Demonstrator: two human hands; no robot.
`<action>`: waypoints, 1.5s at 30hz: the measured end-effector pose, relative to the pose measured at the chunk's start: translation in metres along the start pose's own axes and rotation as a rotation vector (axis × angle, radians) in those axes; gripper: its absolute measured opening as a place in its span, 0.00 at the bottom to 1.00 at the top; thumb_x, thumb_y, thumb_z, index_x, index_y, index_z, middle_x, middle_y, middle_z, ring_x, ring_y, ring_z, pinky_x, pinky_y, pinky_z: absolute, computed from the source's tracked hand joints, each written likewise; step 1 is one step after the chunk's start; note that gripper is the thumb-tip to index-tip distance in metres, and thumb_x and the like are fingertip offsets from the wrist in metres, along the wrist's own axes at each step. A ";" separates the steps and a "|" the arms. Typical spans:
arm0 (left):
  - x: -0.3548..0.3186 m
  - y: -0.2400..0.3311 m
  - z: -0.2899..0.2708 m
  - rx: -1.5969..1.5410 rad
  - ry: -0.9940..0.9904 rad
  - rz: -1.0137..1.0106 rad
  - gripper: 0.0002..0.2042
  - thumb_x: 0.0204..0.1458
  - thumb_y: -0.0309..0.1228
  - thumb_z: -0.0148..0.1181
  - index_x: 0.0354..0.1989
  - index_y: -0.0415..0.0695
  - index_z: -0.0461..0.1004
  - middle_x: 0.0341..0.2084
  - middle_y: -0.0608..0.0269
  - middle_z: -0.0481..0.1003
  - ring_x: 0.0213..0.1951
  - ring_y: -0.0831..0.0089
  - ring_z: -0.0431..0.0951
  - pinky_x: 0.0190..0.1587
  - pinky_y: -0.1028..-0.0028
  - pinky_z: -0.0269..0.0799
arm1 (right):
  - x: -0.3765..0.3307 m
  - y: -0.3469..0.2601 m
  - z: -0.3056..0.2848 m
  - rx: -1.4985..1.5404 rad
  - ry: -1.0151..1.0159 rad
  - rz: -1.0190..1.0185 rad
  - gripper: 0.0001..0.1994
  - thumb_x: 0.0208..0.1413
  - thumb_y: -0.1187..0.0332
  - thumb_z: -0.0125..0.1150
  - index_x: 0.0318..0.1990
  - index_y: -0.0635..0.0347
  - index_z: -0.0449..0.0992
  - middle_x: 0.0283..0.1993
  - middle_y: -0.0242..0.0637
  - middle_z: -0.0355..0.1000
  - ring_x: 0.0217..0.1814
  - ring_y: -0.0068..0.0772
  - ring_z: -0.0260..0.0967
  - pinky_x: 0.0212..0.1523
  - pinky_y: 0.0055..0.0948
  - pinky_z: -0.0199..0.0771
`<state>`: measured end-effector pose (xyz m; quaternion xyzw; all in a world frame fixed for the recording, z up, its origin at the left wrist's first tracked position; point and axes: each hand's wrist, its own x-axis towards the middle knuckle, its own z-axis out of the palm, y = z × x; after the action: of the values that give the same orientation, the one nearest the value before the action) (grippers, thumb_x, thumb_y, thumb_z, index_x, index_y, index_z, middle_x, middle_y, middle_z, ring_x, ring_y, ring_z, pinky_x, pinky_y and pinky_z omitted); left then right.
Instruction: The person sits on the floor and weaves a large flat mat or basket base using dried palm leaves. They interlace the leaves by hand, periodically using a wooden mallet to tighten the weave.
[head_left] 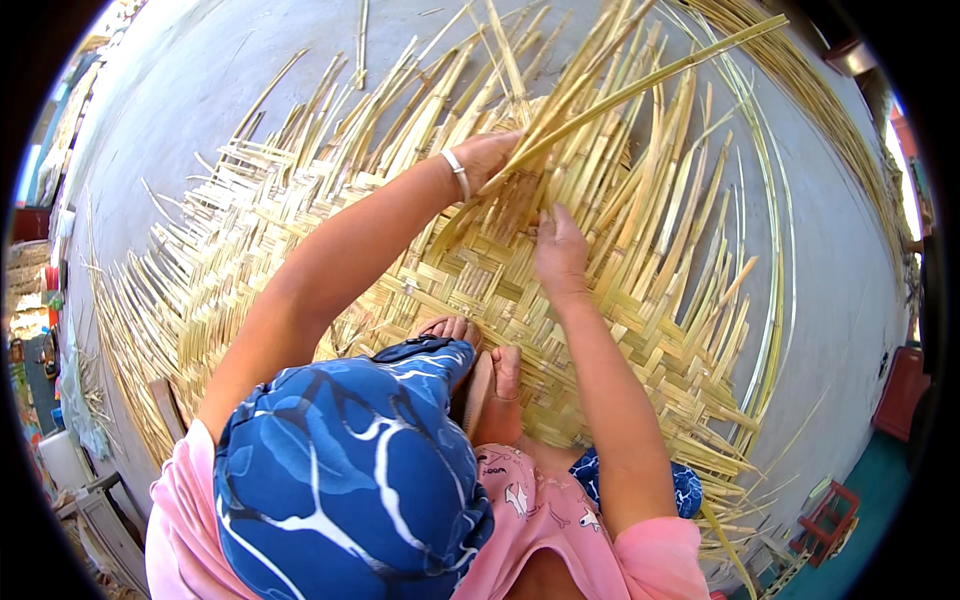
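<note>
A large woven mat (480, 265) of flat yellow-green cane strips lies on the floor, its long loose ends fanning out at the far side and to both sides. My left hand (490, 158), with a white band at the wrist, is closed around raised cane strips (650, 80) that slant up to the far right. Nearer to me, my right hand (560, 245) is closed at the weave, fingertips against a strip just below the left hand. The raised strips partly hide the left fingers. My sandalled feet (490, 385) rest on the mat.
Long thin canes (830, 110) lie in a curved bundle at the far right. A few loose green strips (775, 210) curve along the mat's right side. A small red stool (828, 520) stands at the lower right, and mixed household items line the left edge.
</note>
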<state>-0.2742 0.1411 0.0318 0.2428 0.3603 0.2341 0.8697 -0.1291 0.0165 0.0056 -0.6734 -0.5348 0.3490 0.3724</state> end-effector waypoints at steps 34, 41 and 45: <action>-0.117 -0.012 -0.173 -0.304 0.705 0.280 0.08 0.59 0.32 0.49 0.38 0.39 0.69 0.34 0.55 0.75 0.34 0.61 0.78 0.39 0.65 0.79 | 0.028 -0.008 -0.050 -0.764 -0.523 0.034 0.18 0.55 0.53 0.52 0.30 0.62 0.70 0.29 0.53 0.71 0.34 0.57 0.68 0.35 0.46 0.65; -0.118 -0.013 -0.199 -0.384 0.646 0.301 0.09 0.57 0.31 0.52 0.39 0.38 0.69 0.35 0.55 0.74 0.36 0.60 0.78 0.39 0.63 0.78 | 0.022 -0.027 -0.038 -1.026 -0.485 -0.134 0.16 0.55 0.56 0.54 0.30 0.62 0.72 0.30 0.51 0.73 0.35 0.54 0.70 0.37 0.46 0.68; -0.135 -0.013 -0.190 -0.383 0.528 0.325 0.07 0.57 0.31 0.54 0.38 0.40 0.70 0.35 0.57 0.76 0.38 0.64 0.77 0.41 0.68 0.77 | 0.025 -0.045 -0.023 -1.146 -0.423 -0.526 0.06 0.50 0.68 0.54 0.31 0.61 0.73 0.33 0.46 0.72 0.38 0.50 0.71 0.38 0.45 0.71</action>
<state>-0.4967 0.1007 -0.0248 0.0607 0.4787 0.4873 0.7278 -0.1254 0.0454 0.0544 -0.5287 -0.8439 0.0315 -0.0848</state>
